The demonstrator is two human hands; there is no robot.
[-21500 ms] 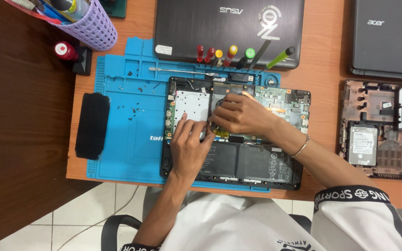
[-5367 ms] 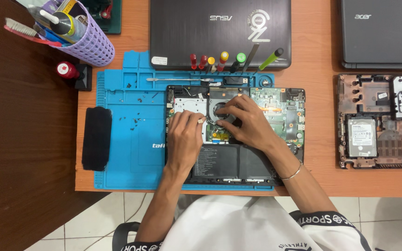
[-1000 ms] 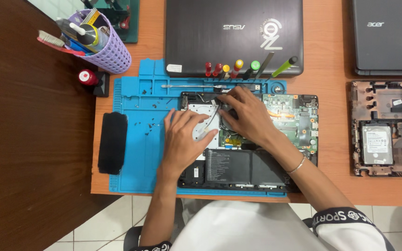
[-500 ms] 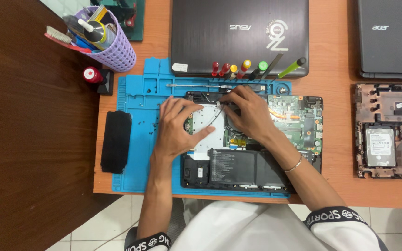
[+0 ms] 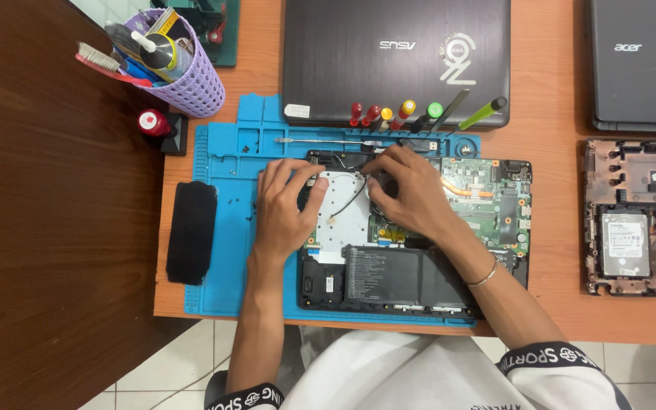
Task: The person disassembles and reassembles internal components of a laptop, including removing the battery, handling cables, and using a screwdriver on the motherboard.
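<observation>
On blue mat, opened laptop

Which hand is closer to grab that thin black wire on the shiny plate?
Probably the left hand: its fingertips rest at the silver plate where the black wire starts. The right hand covers the fan area.

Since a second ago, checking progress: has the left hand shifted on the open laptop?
Yes. The left hand slid toward the laptop's left edge.
</observation>
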